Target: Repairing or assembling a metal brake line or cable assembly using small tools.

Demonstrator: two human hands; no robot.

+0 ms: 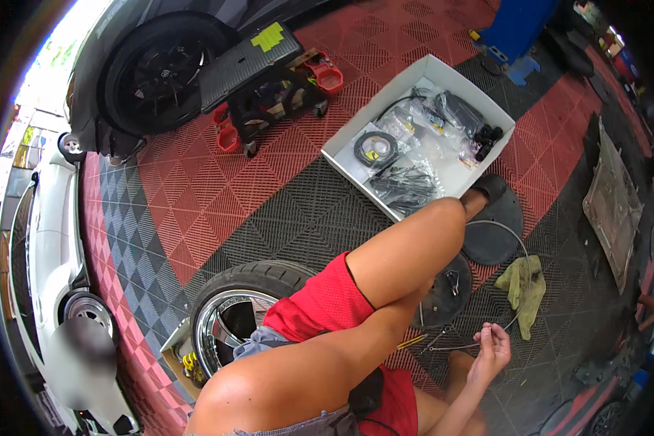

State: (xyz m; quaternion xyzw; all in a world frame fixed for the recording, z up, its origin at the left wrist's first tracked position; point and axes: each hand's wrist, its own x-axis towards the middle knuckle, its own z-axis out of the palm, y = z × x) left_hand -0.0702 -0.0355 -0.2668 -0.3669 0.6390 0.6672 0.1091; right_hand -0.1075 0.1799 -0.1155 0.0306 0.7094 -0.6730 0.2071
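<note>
My right hand [490, 350] is raised at the lower right, its fingers curled and the fingertips pinched together. A thin grey cable [525, 251] arcs from beside the black round pad to these fingers, which appear closed on it; its exact end is hidden. Below the hand's left side lie a wrench [437, 338] and yellow sticks [412, 341] on the floor. A yellow-green rag [523, 294] is just beyond the hand, inside and under the cable's loop. On a dark round seat [443, 294] rests a small metal tool [453, 282]. My left hand is out of view.
An open white box [339, 150] with bagged parts and coiled black cable stands ahead. Left of it is a wheeled mechanic's stool [251, 62]. A loose chrome wheel [229, 298] lies beside the bent legs. A dirty panel [614, 207] leans at right; a white car [58, 211] stands left.
</note>
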